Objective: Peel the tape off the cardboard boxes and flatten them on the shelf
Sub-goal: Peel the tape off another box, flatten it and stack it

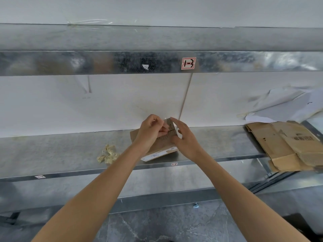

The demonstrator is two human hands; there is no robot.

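Note:
A small brown cardboard box (163,144) with a white label lies on the metal shelf (52,154), one flap standing up. My left hand (150,131) has its fingers curled and pinches clear tape at the raised flap's edge. My right hand (183,137) holds the box from the right side, thumb against the flap and fingers spread behind it. A crumpled wad of peeled tape (108,154) lies on the shelf to the left of the box.
A flattened cardboard box (286,145) lies at the shelf's right end, overhanging the front edge. Crumpled white paper (283,105) hangs from the wall above it. An upper shelf beam (122,62) with a red label runs overhead. A lower shelf sits below.

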